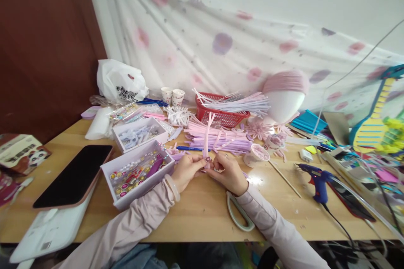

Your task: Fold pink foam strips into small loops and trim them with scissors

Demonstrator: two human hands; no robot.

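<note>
My left hand (187, 171) and my right hand (229, 173) meet at the middle of the wooden table (195, 210), fingers pinched together on a pink pipe cleaner (206, 136) that stands up between them in a loop. A pile of pink pipe cleaners (217, 138) lies just behind my hands. A small cup of pink pieces (256, 154) sits right of my right hand. Pale green scissors (237, 215) lie under my right wrist.
White boxes of beads (139, 172) and trimmings (139, 134) stand left of my hands, a black phone (74, 175) further left. A red basket (221, 115) holds white stems behind. A blue glue gun (317, 178), a wooden stick (284, 178) and craft clutter fill the right.
</note>
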